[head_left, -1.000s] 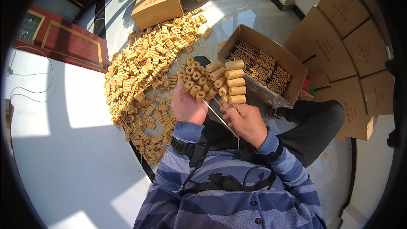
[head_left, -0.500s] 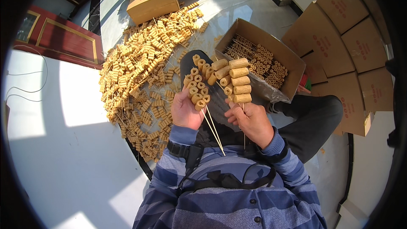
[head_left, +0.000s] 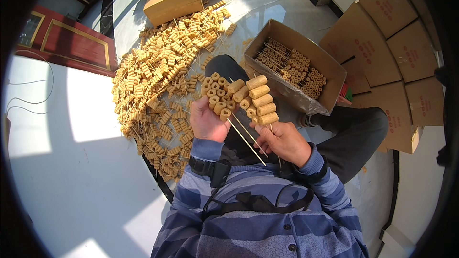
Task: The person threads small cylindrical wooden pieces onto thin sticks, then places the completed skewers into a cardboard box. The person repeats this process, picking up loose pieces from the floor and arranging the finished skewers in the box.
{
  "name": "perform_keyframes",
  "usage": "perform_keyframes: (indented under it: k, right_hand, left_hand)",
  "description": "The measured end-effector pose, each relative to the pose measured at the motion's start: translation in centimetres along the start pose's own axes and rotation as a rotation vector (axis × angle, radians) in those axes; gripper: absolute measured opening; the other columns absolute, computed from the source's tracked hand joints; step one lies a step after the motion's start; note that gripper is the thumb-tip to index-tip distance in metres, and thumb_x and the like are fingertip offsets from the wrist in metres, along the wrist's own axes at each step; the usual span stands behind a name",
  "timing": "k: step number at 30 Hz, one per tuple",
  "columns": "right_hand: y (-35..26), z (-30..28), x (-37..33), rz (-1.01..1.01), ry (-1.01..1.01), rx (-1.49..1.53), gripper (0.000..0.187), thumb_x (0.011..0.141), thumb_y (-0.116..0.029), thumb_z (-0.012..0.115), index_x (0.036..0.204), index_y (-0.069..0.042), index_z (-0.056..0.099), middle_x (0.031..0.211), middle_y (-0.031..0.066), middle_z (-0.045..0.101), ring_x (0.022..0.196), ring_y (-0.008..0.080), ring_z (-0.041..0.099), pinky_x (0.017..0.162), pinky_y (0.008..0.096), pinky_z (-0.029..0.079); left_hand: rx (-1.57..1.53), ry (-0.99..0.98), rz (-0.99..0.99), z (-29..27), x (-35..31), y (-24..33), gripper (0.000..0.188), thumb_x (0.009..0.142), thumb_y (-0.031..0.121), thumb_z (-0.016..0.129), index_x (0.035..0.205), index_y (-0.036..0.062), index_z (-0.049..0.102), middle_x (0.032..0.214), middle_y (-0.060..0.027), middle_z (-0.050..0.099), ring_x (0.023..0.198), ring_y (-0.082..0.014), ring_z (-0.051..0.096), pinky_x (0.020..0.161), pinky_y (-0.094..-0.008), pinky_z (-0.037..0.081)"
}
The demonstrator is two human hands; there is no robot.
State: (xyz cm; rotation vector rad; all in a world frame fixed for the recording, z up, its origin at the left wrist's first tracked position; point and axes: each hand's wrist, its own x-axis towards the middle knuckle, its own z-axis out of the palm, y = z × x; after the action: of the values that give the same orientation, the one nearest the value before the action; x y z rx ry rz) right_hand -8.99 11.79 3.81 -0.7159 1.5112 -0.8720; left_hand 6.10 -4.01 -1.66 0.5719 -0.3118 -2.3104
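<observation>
My left hand (head_left: 209, 122) is closed around a bunch of skewers (head_left: 219, 96), each strung with short, hollow, golden-brown rolls. Their thin sticks point down toward my lap. In my right hand (head_left: 285, 142) are more skewers (head_left: 261, 100) of the same kind, gripped low by the sticks. The nearest one shows several rolls stacked along it, with others partly hidden behind. Over my lap the two bunches meet, the right one leaning against the left. My fingers on the left are partly covered by the rolls.
A large heap of similar skewers (head_left: 162, 62) spreads over the floor at left. An open cardboard box (head_left: 330, 74) beside my knee holds packed skewers. Stacked cartons (head_left: 373, 52) stand at right, with more cartons (head_left: 173, 1) behind the heap. My bent leg (head_left: 354, 131) lies at right.
The right-hand skewers have moved left and tilted against the left bunch. The left bunch has turned, its sticks now slanting further to the right.
</observation>
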Motion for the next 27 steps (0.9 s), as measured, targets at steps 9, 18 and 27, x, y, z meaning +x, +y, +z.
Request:
perform_keyframes:
  k: [9,18,27]
  right_hand:
    - [0.1,-1.0,0.4,0.018,-0.033,0.231,0.049,0.109,-0.042,0.039,0.116,0.002,0.061,0.069,0.0044,0.064,0.058,0.0097,0.060,0.051,0.0232,0.049]
    - [1.4,-2.1,2.5,0.036,-0.240,0.383,0.047,0.109,-0.045,0.037,0.097,-0.004,0.058,0.055,0.0009,0.048,0.044,0.0099,0.044,0.041,0.0247,0.036]
    - [1.8,-2.3,3.1,0.089,-0.463,0.487,0.053,0.109,-0.048,0.033,0.085,-0.005,0.054,0.050,0.0001,0.039,0.042,0.0116,0.042,0.041,0.0273,0.036]
  left_hand:
    - [0.018,0.006,0.008,-0.4,0.2,0.7,0.063,0.093,0.030,0.055,0.146,-0.0001,0.040,0.141,-0.0190,0.053,0.127,-0.0392,0.055,0.102,-0.0579,0.048]
    - [0.002,-0.154,-0.200,1.7,-0.3,-1.6,0.073,0.091,0.042,0.058,0.149,0.0034,0.038,0.143,-0.0211,0.051,0.129,-0.0431,0.052,0.097,-0.0627,0.050]
    - [-0.060,-0.256,-0.229,2.0,0.2,-2.2,0.080,0.090,0.046,0.060,0.150,-0.0006,0.034,0.148,-0.0342,0.039,0.136,-0.0497,0.042,0.104,-0.0667,0.043]
